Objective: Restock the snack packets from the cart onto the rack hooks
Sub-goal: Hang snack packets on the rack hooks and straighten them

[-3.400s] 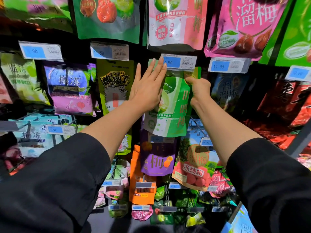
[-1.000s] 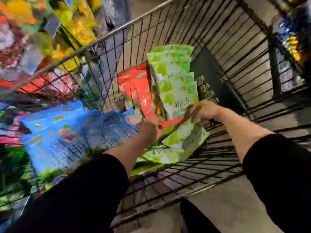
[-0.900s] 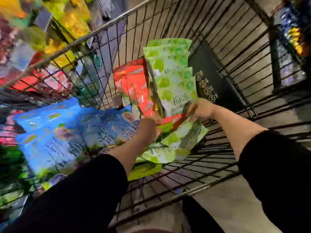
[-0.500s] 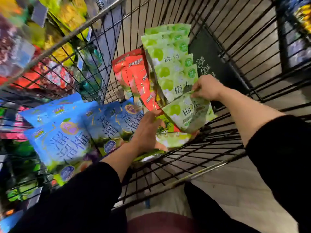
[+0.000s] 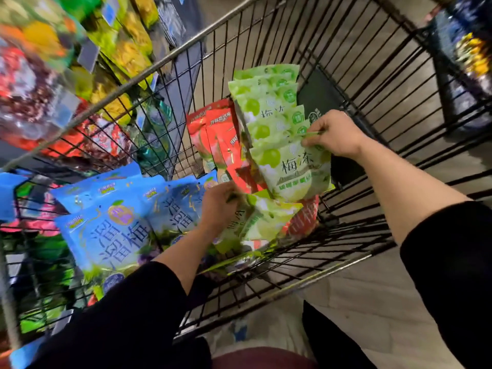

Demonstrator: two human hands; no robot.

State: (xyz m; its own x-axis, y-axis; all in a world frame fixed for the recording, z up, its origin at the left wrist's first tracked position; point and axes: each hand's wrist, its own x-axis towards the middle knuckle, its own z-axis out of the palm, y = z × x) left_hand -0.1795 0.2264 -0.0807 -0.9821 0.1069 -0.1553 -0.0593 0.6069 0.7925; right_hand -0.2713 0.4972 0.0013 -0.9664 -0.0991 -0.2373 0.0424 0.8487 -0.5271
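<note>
The pale green plastic snack packets (image 5: 271, 113) stand fanned on edge in the black wire cart (image 5: 372, 83), beside a row of red foil packets (image 5: 221, 139); large blue pouches (image 5: 106, 235) lie at the left end.

Right hand (image 5: 334, 135): fingers curled, pinching the top corner of the front green packet (image 5: 292, 169). Left hand (image 5: 218, 206): fingers bent onto a loose green packet (image 5: 262, 222) lying lower in the cart; whether it grips this packet cannot be told.

Handling, as a judgement: the packets appear light, thin and flexible, with a glossy film that may slide between fingers. Take hold at the flat sealed top strip, where the hang hole should be. Avoid squeezing the filled body. Lift one packet at a time to prevent neighbours from dragging out.
</note>
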